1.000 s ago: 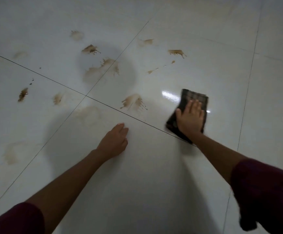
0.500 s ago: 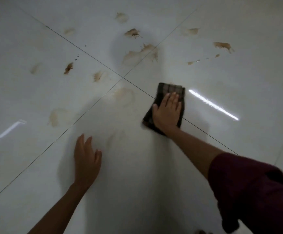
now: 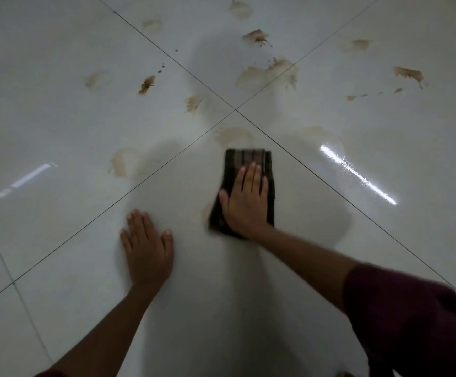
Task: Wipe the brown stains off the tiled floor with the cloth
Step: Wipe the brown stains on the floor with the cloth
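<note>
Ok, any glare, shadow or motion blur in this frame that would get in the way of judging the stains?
Head view: two bright light streaks glare off the tiled floor; the person's shadow darkens the centre; the cloth and right hand are slightly motion-blurred; the left hand is sharper; the brown stains stay readable.

**Cloth flat on stained tiles**

Dark striped cloth [image 3: 246,161], folded, lying flat on the pale glossy tiled floor [image 3: 58,131] just at 6 o'clock of the grout cross. Brown stains [image 3: 266,76] scattered from 9 to 3 o'clock, faint smear [image 3: 233,134] just beyond the cloth.

Glossy tiled floor [image 3: 58,126]; woven cloth [image 3: 246,157]
</note>
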